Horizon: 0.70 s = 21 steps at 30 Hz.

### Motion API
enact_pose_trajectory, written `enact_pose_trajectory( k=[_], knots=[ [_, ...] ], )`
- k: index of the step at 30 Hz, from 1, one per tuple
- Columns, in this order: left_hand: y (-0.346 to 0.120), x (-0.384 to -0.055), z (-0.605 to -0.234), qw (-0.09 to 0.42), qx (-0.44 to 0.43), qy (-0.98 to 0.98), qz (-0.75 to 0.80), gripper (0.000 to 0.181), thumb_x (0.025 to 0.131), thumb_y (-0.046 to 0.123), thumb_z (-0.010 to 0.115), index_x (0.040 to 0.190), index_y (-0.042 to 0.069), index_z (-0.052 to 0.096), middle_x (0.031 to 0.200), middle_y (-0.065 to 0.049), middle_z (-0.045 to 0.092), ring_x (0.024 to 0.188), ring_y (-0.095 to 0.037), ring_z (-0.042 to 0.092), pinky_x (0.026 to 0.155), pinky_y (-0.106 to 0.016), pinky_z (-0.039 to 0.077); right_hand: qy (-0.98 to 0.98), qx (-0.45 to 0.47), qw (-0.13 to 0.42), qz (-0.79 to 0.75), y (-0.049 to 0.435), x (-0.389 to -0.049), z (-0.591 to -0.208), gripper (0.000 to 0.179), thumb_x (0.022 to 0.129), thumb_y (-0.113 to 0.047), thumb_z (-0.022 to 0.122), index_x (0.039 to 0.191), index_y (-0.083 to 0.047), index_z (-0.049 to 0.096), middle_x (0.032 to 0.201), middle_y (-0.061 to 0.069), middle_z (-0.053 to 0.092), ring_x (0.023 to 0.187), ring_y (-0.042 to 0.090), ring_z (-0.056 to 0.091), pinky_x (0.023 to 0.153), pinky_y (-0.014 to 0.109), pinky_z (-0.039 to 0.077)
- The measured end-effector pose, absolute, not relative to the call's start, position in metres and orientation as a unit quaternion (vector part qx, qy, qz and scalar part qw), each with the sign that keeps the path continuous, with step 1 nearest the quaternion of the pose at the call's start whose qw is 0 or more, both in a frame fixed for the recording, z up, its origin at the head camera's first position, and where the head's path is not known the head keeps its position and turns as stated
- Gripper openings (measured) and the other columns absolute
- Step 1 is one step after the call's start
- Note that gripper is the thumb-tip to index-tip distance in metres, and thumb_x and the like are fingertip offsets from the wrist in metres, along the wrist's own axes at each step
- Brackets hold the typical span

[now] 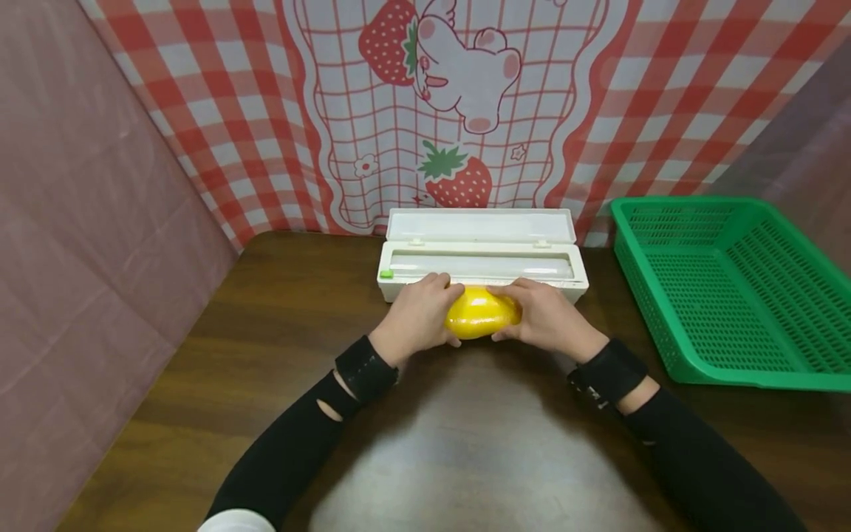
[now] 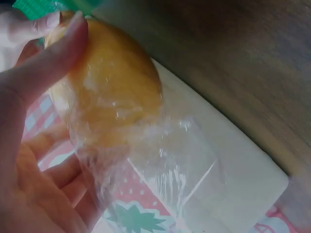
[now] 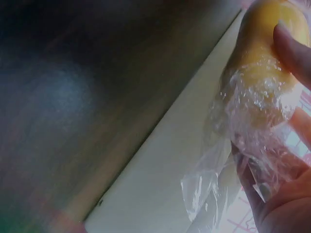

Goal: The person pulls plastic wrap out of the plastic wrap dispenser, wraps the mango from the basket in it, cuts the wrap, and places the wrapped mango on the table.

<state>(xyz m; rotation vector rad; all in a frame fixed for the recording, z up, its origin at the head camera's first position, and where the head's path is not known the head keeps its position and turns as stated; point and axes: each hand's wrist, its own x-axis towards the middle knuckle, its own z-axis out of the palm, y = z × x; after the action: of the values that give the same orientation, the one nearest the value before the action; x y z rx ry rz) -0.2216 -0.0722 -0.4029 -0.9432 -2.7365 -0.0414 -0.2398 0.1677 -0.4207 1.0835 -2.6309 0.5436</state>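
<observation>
A smooth yellow fruit [image 1: 480,313], rounded and mango-like, is held between both hands in front of a white cling film dispenser [image 1: 480,251]. My left hand [image 1: 419,314] grips its left end, with the thumb laid over the skin. From the other side my right hand [image 1: 548,316] grips the right end. Clear cling film [image 2: 170,160] covers part of the fruit in the left wrist view, its loose crumpled folds hanging past one end. More loose cling film [image 3: 199,194] trails below the right hand's end. The dispenser's lid [image 1: 480,224] stands raised at the back.
A green plastic basket [image 1: 731,377] stands on the right of the brown wooden table [image 1: 266,355]. Behind the dispenser hangs a red-and-white checked cloth [image 1: 233,89] with strawberry prints. A small green slider [image 1: 386,274] sits at the dispenser's left end.
</observation>
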Motion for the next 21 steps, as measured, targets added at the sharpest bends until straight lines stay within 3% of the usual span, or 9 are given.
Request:
enact_pose_trajectory(
  k=[14, 21],
  knots=[
    [-0.075, -0.231, -0.411, 0.074, -0.318, -0.944, -0.051, 0.077, 0.060, 0.060, 0.074, 0.120, 0.016, 0.055, 0.098, -0.001, 0.054, 0.082, -0.015, 0.046, 0.072, -0.030, 0.043, -0.888, 0.402, 0.090, 0.205, 0.168, -0.250, -0.431, 0.074, 0.065, -0.046, 0.077, 0.130, -0.020, 0.053, 0.113, -0.007, 0.058, 0.089, 0.011, 0.048, 0.081, 0.034, 0.042],
    [-0.077, -0.239, -0.410, 0.053, -0.313, -0.944, -0.086, 0.076, 0.058, 0.059, 0.076, 0.111, 0.011, 0.050, 0.088, 0.000, 0.054, 0.077, -0.016, 0.049, 0.071, -0.029, 0.041, -0.905, 0.366, 0.074, 0.206, 0.169, -0.252, -0.429, 0.063, 0.064, -0.053, 0.075, 0.110, -0.016, 0.053, 0.093, -0.007, 0.058, 0.078, 0.011, 0.049, 0.071, 0.030, 0.043]
  ],
)
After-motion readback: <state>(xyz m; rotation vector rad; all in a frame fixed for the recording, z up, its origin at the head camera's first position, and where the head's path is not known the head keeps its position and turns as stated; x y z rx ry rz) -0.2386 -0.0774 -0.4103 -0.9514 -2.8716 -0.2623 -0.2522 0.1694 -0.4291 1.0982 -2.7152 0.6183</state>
